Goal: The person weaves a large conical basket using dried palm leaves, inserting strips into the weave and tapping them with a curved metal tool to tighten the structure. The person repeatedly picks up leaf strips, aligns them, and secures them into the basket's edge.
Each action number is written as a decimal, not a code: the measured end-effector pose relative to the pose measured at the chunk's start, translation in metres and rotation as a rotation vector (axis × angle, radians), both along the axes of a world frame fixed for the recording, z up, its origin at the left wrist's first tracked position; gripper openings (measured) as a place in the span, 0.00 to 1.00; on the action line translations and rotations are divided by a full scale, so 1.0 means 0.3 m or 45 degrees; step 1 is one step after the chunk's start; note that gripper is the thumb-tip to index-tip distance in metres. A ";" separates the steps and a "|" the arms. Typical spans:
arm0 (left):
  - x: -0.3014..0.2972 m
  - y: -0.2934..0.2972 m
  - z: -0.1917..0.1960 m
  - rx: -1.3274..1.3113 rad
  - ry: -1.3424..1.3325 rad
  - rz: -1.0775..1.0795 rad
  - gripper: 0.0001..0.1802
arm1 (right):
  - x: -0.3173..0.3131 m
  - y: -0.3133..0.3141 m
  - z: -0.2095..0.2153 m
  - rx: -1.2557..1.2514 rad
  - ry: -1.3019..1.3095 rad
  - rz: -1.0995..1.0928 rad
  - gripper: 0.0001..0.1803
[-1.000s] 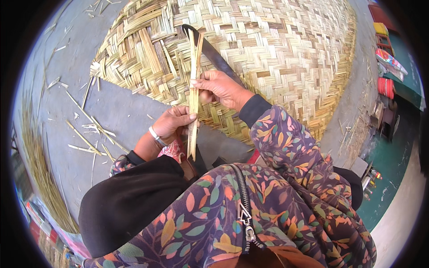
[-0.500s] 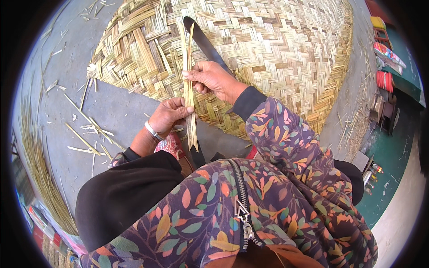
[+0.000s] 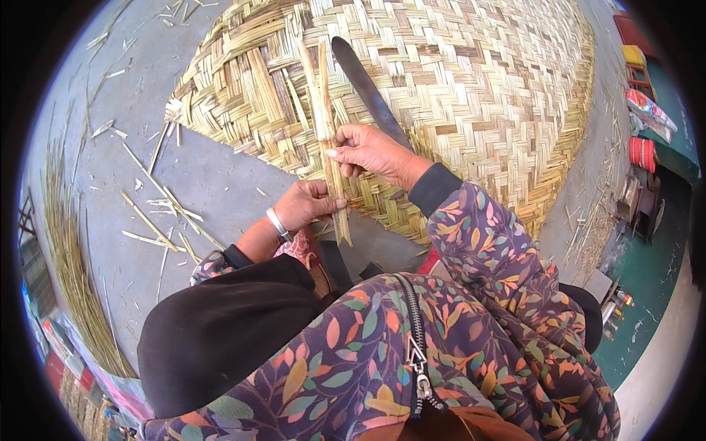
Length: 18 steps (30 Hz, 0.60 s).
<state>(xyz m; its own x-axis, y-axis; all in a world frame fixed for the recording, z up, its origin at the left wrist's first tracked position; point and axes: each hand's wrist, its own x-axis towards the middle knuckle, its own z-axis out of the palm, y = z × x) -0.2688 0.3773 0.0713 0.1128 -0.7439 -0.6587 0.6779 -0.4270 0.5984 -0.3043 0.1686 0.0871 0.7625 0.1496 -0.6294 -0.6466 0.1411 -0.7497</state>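
Several flat, pale straw-coloured plant strips are held upright in the picture, their far ends spread apart over a woven mat. My left hand pinches them near the short, split lower end, thumb on top. Just above it, my right hand pinches the same strips between thumb and fingers. Right of the strips, a long dark flat blade with a rounded end lies on the mat, its lower end hidden behind my right hand. The woven mat has a herringbone pattern, with loose strip ends along its left part.
Loose strips and scraps litter the grey floor on the left. A long bundle of thin stalks lies at the far left. At the right rim are a red round container and a colourful plastic bag.
The whole view has shifted a little. My hands now grip the strips closer to their lower end, and more of their length reaches past my right hand over the mat.
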 end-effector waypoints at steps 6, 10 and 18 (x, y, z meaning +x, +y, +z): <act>0.221 -0.009 -0.020 0.066 -0.448 0.518 0.14 | 0.010 -0.140 -0.034 -0.497 -0.181 -0.179 0.12; 0.318 -0.033 -0.050 -0.012 -0.529 0.681 0.12 | -0.040 -0.255 -0.057 -0.844 -0.060 -0.187 0.10; 0.315 -0.108 -0.116 0.063 -0.782 0.589 0.12 | -0.098 -0.249 -0.075 -0.897 -0.031 -0.184 0.10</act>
